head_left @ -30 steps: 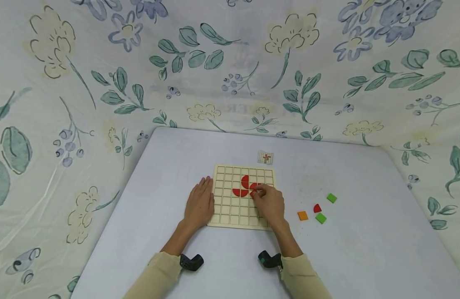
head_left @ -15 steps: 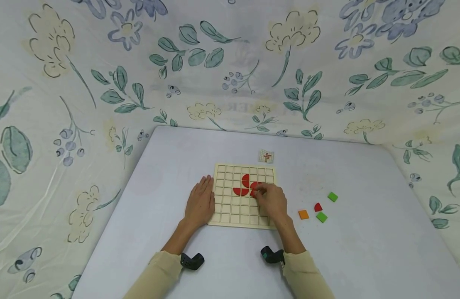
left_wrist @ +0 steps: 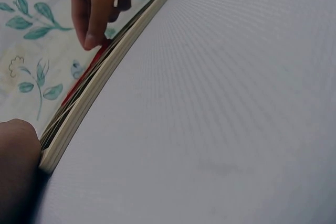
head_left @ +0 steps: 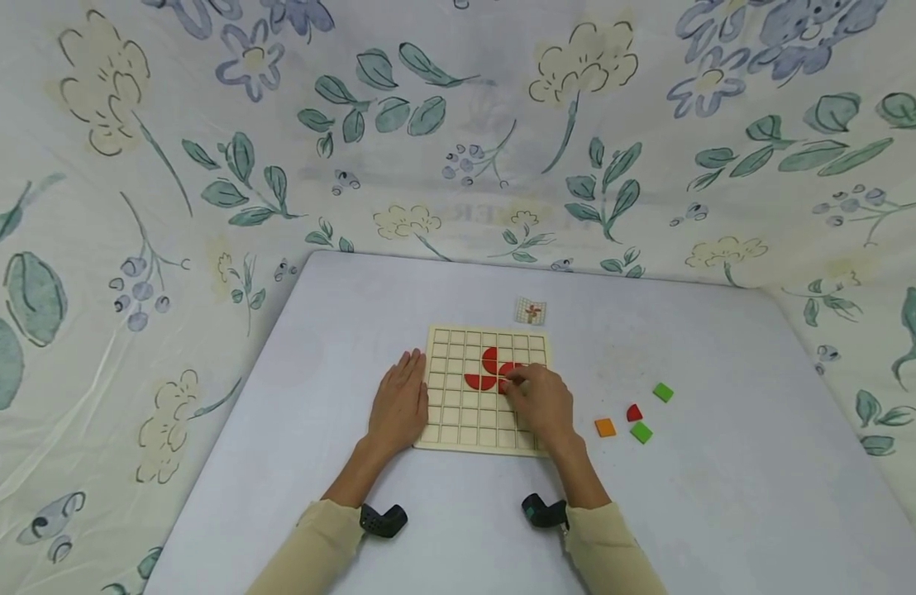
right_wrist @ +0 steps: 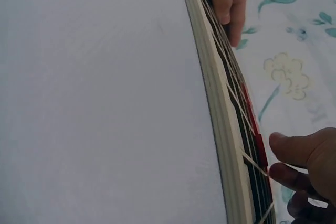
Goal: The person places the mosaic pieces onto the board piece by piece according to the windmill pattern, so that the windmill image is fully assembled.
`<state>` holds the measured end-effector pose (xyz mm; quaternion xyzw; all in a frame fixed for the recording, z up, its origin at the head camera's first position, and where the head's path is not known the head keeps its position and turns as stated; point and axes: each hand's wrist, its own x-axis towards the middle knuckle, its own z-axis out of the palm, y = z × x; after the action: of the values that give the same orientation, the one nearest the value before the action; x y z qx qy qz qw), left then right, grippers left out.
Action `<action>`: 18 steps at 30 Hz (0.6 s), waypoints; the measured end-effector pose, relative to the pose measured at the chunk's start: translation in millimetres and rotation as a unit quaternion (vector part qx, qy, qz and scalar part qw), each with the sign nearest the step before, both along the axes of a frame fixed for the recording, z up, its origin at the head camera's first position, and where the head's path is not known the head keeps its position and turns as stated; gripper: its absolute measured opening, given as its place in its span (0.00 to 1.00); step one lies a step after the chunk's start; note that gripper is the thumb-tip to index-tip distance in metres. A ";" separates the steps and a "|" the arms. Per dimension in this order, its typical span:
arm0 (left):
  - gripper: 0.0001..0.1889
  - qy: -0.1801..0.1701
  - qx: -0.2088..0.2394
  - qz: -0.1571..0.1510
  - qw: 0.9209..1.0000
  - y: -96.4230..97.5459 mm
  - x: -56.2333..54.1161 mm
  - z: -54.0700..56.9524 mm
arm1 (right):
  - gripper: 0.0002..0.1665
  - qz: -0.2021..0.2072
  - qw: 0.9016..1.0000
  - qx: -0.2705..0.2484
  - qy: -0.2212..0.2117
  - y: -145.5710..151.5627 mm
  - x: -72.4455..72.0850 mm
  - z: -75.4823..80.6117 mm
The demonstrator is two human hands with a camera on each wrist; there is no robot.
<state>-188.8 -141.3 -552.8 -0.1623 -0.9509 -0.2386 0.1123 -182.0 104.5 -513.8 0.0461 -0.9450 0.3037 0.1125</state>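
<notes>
A pale wooden grid board lies on the white table. Red quarter-circle tiles sit in its middle cells, forming part of a pinwheel. My left hand rests flat along the board's left edge, fingers straight. Over the board's right half, my right hand pinches a red tile with thumb and forefinger, low at a cell beside the other red tiles; the hand hides part of the pattern. In the right wrist view, thumb and forefinger are right at a red tile sticking up slightly from the grid.
To the right lie an orange square tile, two green square tiles and a loose red quarter-circle tile. Behind the board is a small card printed with a red pinwheel on a grid. A floral cloth hangs behind the table.
My right hand has shifted very slightly right, staying at the same red tile. The left hand keeps its place on the board's edge. The view has moved a little.
</notes>
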 end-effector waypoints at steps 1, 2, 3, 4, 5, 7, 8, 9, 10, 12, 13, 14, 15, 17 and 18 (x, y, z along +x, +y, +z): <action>0.27 -0.001 0.000 0.000 1.000 0.0 0.1 -0.1 | 0.08 0.000 1.000 0.003 -0.004 0.9 0.6 0.4; 0.27 0.000 0.000 -0.001 1.000 0.0 0.2 -0.2 | 0.09 -0.001 1.000 0.005 -0.009 1.8 1.0 0.9; 0.27 0.000 0.000 -0.001 1.000 -0.1 0.2 -0.3 | 0.09 -0.001 1.000 0.009 -0.015 2.7 1.2 1.1; 0.27 0.001 -0.001 0.000 1.000 0.0 0.0 -0.6 | 0.10 -0.002 1.000 0.012 -0.019 3.6 1.4 1.1; 0.27 0.002 -0.002 0.001 1.000 0.1 -0.2 -0.9 | 0.10 -0.002 1.000 0.013 -0.022 4.3 1.7 1.3; 0.27 0.003 -0.004 0.001 1.000 0.1 -0.6 -1.4 | 0.10 -0.001 1.000 0.014 -0.023 5.3 1.7 1.0; 0.27 0.004 -0.004 0.001 1.000 0.1 -0.8 -1.6 | 0.11 -0.001 1.000 0.013 -0.021 5.5 1.8 1.0; 0.27 0.005 -0.004 0.000 1.000 0.2 -0.9 -1.8 | 0.10 0.000 1.000 0.012 -0.020 5.7 1.7 0.8; 0.27 0.005 -0.003 0.000 1.000 0.3 -1.0 -1.8 | 0.10 -0.001 1.000 0.011 -0.019 5.6 1.9 0.9; 0.27 0.006 0.001 -0.002 1.000 0.5 -0.7 -1.7 | 0.10 -0.003 1.000 0.009 -0.018 5.4 2.0 0.7; 0.27 0.006 0.002 -0.002 1.000 0.5 -0.4 -1.7 | 0.10 -0.004 1.000 0.008 -0.019 5.3 2.0 0.5; 0.27 0.007 0.002 -0.003 1.000 0.6 -0.3 -1.7 | 0.10 -0.005 1.000 0.007 -0.020 5.1 2.0 0.5; 0.27 0.007 0.002 -0.003 1.000 0.5 -0.1 -1.9 | 0.10 -0.006 1.000 0.007 -0.021 5.1 1.9 0.5; 0.26 0.010 0.002 -0.003 1.000 0.3 -0.1 -2.4 | 0.10 -0.008 1.000 0.007 -0.023 5.0 1.7 0.4; 0.26 0.011 0.002 -0.003 1.000 0.2 0.0 -2.6 | 0.10 -0.008 1.000 0.007 -0.024 5.1 1.5 0.3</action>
<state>-188.8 -141.1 -555.3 -0.1674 -0.9487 -0.2388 0.1225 -180.5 109.6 -513.6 0.0320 -0.9499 0.2970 0.0920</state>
